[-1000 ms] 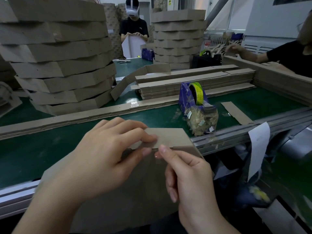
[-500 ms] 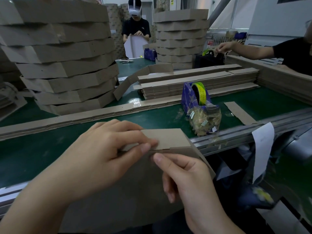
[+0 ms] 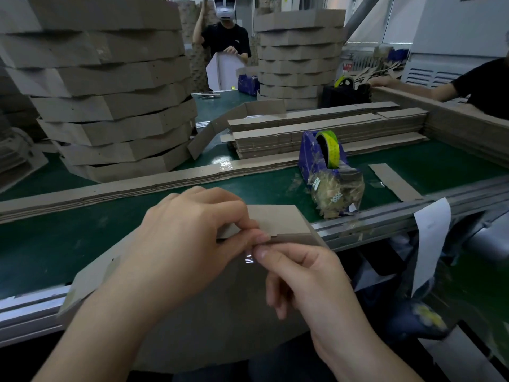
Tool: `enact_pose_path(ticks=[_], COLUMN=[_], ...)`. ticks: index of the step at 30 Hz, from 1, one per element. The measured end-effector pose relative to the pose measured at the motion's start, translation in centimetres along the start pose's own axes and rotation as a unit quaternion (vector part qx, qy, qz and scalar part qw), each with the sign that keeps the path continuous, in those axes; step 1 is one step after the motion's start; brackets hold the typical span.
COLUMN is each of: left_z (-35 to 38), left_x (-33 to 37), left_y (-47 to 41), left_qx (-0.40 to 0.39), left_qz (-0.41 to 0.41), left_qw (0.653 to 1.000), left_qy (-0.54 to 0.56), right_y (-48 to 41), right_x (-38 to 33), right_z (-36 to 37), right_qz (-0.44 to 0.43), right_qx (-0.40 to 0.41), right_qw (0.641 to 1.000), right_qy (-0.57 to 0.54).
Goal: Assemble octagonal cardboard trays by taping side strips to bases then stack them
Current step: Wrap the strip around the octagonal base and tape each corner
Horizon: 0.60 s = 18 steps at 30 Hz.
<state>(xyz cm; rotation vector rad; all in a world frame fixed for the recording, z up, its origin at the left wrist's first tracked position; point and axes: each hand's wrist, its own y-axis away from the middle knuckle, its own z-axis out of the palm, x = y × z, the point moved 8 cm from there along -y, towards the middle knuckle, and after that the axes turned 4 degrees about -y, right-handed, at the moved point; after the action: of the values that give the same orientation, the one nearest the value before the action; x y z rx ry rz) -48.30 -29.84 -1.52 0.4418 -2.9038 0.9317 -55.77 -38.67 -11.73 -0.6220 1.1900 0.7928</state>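
An octagonal cardboard base (image 3: 220, 312) leans against the near table edge, tilted toward me. A brown side strip (image 3: 278, 220) stands along its top edge. My left hand (image 3: 179, 244) pinches the strip against the base edge with thumb and fingers. My right hand (image 3: 305, 274) pinches the same joint from below, where a shiny bit of clear tape (image 3: 249, 257) shows. A purple tape dispenser (image 3: 325, 164) with a yellow-green roll sits on the green table to the right.
A tall stack of finished trays (image 3: 110, 92) stands at left, another stack (image 3: 298, 53) farther back. Piles of flat strips (image 3: 316, 133) lie across the green table (image 3: 55, 244). Two other people work at the far end and the right.
My hands stayed at the joint; the left fingers curled tighter over the strip and the right thumb moved up against the edge. The person at the back raised an arm.
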Motion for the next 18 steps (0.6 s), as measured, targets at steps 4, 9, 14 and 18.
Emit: enact_pose_path(ticks=[4,9,14,18], left_z=[-0.2,0.1,0.6,0.7], left_x=[-0.1,0.1,-0.3,-0.8], left_y=[0.2,0.6,1.2,1.6], left_qx=[0.000,-0.018,-0.061,-0.094], left_qz=[0.013,0.051,0.062,0.061], left_qw=[1.000,0.996,0.989,0.984], left_qy=[-0.009,-0.068,-0.120,-0.139], right_y=[0.4,0.6,-0.3,-3.6], right_x=[1.7,-1.2,-5.1,-2.1], right_z=[-0.1,-2.7,-6.4,-6.2], right_qz=[0.041,-0.131,-0.283,-0.141], right_qx=[-0.002,0.094,0.184,0.062], right_qw=[0.998,0.985,0.907,0.938], right_qy=[0.043,0.062,0.250,0.312])
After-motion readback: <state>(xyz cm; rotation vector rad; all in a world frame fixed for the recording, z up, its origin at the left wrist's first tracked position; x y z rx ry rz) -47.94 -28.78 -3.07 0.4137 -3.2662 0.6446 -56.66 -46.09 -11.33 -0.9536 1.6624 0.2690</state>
